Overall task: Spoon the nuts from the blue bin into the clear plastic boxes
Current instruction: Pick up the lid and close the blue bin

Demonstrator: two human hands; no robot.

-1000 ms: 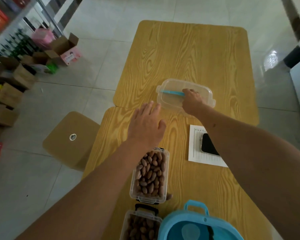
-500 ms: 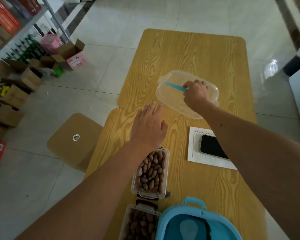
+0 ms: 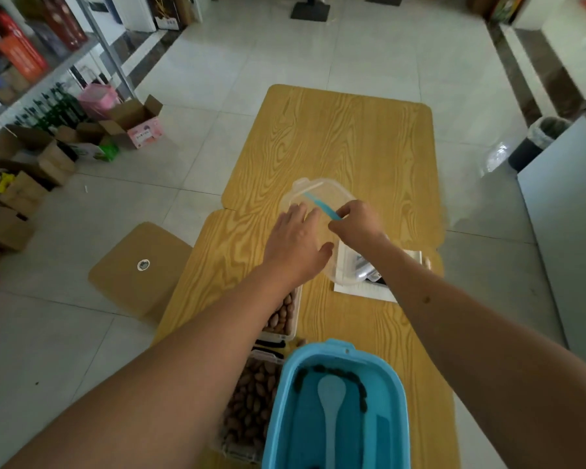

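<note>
Clear plastic box (image 3: 318, 198), pinched by the right hand (image 3: 356, 225) and met by the flat, open left hand (image 3: 296, 242), should be steadied before lowering beside the blue bin (image 3: 396, 394).

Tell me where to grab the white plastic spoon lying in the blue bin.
Grip the white plastic spoon by its slim handle, coming straight down from above. It lies flat in the blue bin, bowl at the far end, handle towards the person.

Phone (image 3: 369, 275) half hidden behind box (image 3: 318, 191)
</note>
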